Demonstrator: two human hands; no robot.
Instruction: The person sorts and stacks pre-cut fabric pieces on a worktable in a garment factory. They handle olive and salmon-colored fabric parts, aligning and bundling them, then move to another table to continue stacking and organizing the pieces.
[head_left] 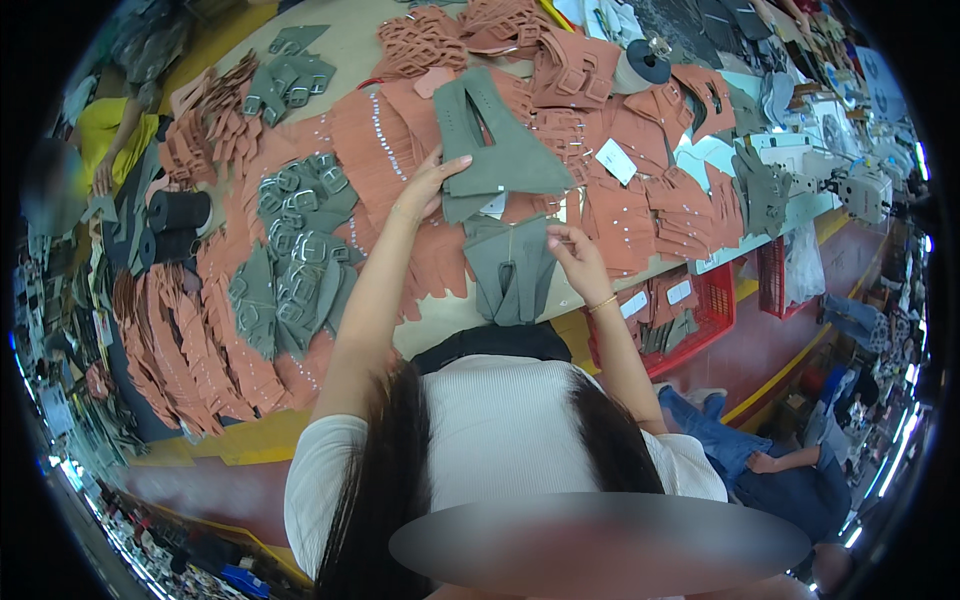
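My left hand (pixel 430 187) is closed on the lower left edge of a grey-green shoe-upper piece (pixel 525 160), its thumb on top. The piece has a long slit and a row of small holes, and it lies over coral pieces. Just below is a small stack of grey-green cut pieces (pixel 509 268) with a thin band across it, near the table's front edge. My right hand (pixel 583 264) hovers at the right side of that stack, fingers loosely bent and apart, with nothing visible in them. A white tag (pixel 494 205) shows beneath the held piece.
Coral strap pieces (pixel 375 150) cover much of the table. Grey-green buckled straps (pixel 300 235) are heaped at left, near black thread spools (pixel 178 212). A red crate (pixel 715 305) with pieces stands at right, below a sewing machine (pixel 862 192). Other people sit left and lower right.
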